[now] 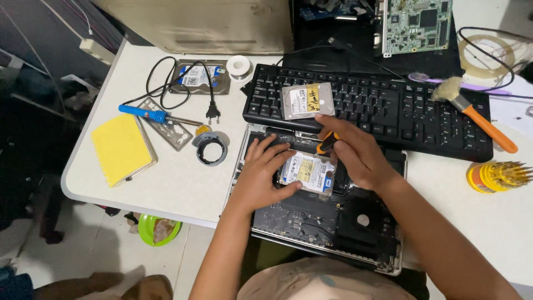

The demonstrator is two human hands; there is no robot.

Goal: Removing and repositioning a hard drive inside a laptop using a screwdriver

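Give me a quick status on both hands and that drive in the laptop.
Left hand steadies hard drive in open laptop. Right hand grips screwdriver at drive's top edge. Nothing blocking.

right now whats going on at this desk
A person is working on an opened laptop lying on the white table. The left hand steadies a hard drive seated inside it, while the right hand holds a small orange-handled screwdriver at the drive's upper edge. A second drive rests on the black keyboard behind.
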